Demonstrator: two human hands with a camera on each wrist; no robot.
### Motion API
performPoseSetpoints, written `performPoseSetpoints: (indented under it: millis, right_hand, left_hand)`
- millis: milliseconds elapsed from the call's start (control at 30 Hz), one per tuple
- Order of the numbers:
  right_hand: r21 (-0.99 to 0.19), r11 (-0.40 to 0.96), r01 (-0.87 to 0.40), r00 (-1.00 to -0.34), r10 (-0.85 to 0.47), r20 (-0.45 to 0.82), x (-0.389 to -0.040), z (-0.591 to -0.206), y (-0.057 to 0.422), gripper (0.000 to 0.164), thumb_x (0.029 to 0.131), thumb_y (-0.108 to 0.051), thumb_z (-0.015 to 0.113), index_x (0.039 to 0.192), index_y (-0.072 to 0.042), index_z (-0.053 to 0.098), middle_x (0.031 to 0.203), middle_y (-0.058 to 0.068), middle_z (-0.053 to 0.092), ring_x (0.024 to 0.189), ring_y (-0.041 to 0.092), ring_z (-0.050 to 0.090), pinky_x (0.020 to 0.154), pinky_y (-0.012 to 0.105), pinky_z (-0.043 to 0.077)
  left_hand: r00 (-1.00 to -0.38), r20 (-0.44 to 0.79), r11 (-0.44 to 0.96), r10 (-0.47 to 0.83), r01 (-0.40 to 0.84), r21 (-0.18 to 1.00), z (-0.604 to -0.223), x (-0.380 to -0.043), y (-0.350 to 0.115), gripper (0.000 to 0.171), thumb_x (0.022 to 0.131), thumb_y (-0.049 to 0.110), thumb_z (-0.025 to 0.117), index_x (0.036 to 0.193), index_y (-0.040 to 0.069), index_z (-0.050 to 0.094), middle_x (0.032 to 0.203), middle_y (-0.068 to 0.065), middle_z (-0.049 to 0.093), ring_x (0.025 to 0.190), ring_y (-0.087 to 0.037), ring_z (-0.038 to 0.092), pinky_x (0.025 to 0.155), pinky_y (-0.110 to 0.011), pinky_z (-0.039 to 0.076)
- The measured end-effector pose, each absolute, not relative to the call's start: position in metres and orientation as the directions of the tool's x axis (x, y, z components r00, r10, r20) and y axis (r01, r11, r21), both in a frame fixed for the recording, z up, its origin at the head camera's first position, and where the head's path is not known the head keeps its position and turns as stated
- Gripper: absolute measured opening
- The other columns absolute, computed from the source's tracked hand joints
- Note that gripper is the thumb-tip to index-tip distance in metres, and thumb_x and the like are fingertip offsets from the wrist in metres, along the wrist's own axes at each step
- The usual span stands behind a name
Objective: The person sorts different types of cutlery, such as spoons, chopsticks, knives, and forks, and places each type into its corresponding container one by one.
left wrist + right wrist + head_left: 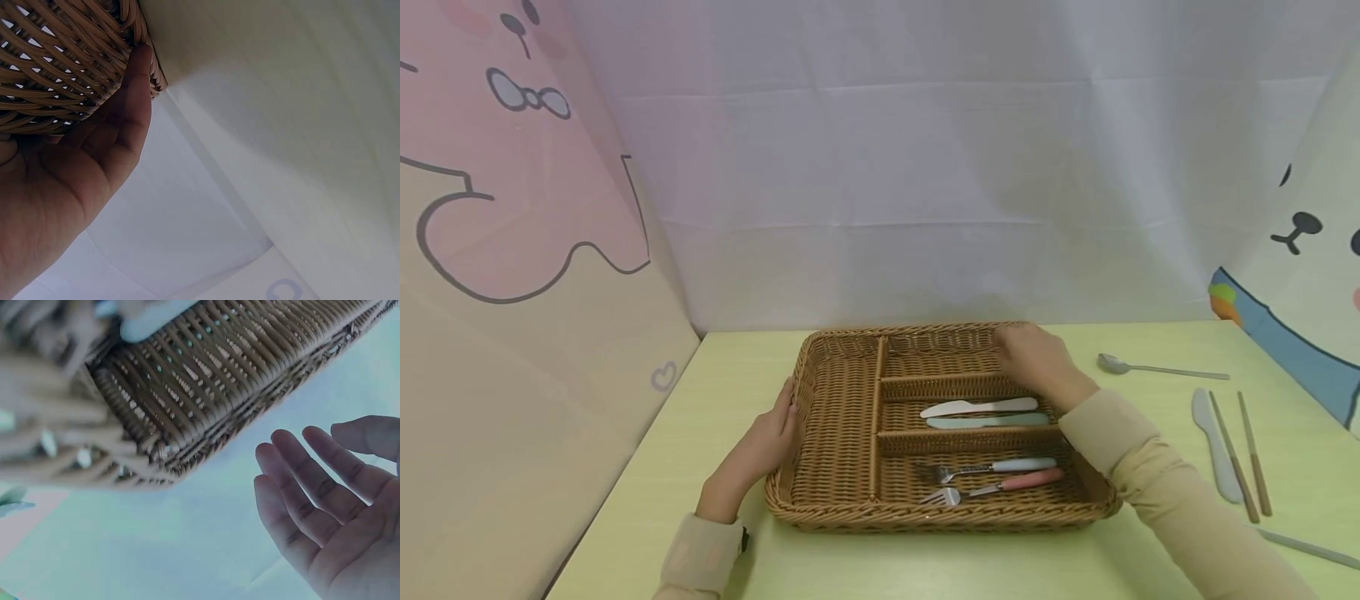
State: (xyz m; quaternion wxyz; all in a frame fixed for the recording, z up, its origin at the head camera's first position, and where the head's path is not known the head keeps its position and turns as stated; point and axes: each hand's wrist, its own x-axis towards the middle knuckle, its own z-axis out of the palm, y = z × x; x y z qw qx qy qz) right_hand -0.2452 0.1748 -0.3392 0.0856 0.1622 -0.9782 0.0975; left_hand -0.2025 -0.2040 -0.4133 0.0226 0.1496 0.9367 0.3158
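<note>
A brown wicker basket [838, 515] with several compartments lies on the table. At its left side my left hand [770, 440] holds the wall, its fingers [136, 94] on the outer weave. My right hand [1037, 358] is over the back right corner; in the right wrist view its fingers are spread and nothing is in it. A white knife [981, 407] and a pale green knife [988, 422] lie in the middle compartment. The front compartment has a fork with a pale blue handle [1022, 465] and a fork with a pink handle [1030, 479].
On the table right of the basket lie a spoon [1165, 369], a grey-green knife [1216, 450] and two chopsticks [1255, 450] with brown ends. Another grey utensil handle [1307, 547] is cut off at the frame's edge. A white curtain [887, 167] hangs behind the table.
</note>
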Motion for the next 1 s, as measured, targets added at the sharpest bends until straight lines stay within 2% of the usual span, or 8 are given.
performPoseSetpoints:
  millis: [167, 300, 633, 700, 867, 1000]
  right_hand:
    - [-0.187, 0.931, -0.315, -0.941, -0.280, 0.191, -0.241, -0.332, 0.185, 0.019, 0.086, -0.004, 0.045, 0.069, -0.009, 0.048, 0.060, 0.006, 0.049, 0.052, 0.020, 0.042, 0.042, 0.035, 0.037]
    - [-0.192, 0.937, -0.292, -0.949, -0.259, 0.180, -0.239, -0.332, 0.194, 0.019, 0.086, -0.003, 0.045, 0.069, -0.008, 0.048, 0.057, 0.005, 0.046, 0.051, 0.018, 0.039, 0.041, 0.033, 0.033]
    - [-0.231, 0.941, -0.248, -0.964, -0.216, 0.153, -0.234, -0.337, 0.221, 0.016, 0.086, -0.003, 0.044, 0.085, -0.002, 0.060, 0.066, 0.009, 0.058, 0.052, 0.019, 0.045, 0.039, 0.034, 0.037]
    - [-0.233, 0.944, -0.236, -0.968, -0.206, 0.146, -0.231, -0.336, 0.227, 0.016, 0.087, -0.005, 0.045, 0.089, 0.001, 0.060, 0.070, 0.014, 0.060, 0.051, 0.019, 0.045, 0.039, 0.034, 0.037]
    - [-0.224, 0.948, -0.225, -0.969, -0.193, 0.157, -0.226, -0.337, 0.243, 0.023, 0.085, -0.004, 0.046, 0.099, 0.008, 0.059, 0.090, 0.027, 0.065, 0.058, 0.027, 0.056, 0.043, 0.044, 0.048]
    - [-0.235, 0.949, -0.209, -0.972, -0.175, 0.155, -0.223, -0.341, 0.255, 0.024, 0.083, -0.001, 0.046, 0.101, 0.010, 0.059, 0.092, 0.030, 0.064, 0.060, 0.029, 0.058, 0.042, 0.044, 0.048]
  left_hand:
    - [-0.953, 0.056, 0.758, 0.297, 0.271, 0.593, -0.415, -0.203, -0.205, 0.051, 0.102, 0.016, 0.022, 0.143, -0.005, 0.002, 0.134, -0.038, 0.037, 0.113, -0.044, 0.047, 0.091, -0.057, 0.044]
    - [-0.953, 0.056, 0.760, 0.299, 0.273, 0.590, -0.415, -0.203, -0.205, 0.051, 0.102, 0.016, 0.022, 0.144, -0.004, 0.002, 0.134, -0.038, 0.036, 0.113, -0.044, 0.047, 0.090, -0.057, 0.045]
    - [-0.954, 0.048, 0.752, 0.296, 0.264, 0.604, -0.414, -0.202, -0.204, 0.051, 0.102, 0.017, 0.022, 0.144, -0.003, 0.001, 0.134, -0.037, 0.036, 0.113, -0.044, 0.047, 0.090, -0.057, 0.045]
    - [-0.953, 0.050, 0.751, 0.298, 0.266, 0.605, -0.413, -0.202, -0.203, 0.051, 0.102, 0.017, 0.023, 0.144, -0.004, 0.001, 0.134, -0.037, 0.036, 0.114, -0.044, 0.046, 0.091, -0.057, 0.044]
    - [-0.951, 0.054, 0.751, 0.306, 0.275, 0.601, -0.412, -0.201, -0.203, 0.051, 0.102, 0.016, 0.023, 0.143, -0.005, 0.001, 0.134, -0.038, 0.036, 0.113, -0.044, 0.046, 0.091, -0.057, 0.044]
    - [-0.951, 0.049, 0.754, 0.304, 0.272, 0.599, -0.411, -0.201, -0.203, 0.051, 0.102, 0.017, 0.022, 0.144, -0.005, 0.001, 0.134, -0.038, 0.036, 0.113, -0.044, 0.047, 0.091, -0.057, 0.044]
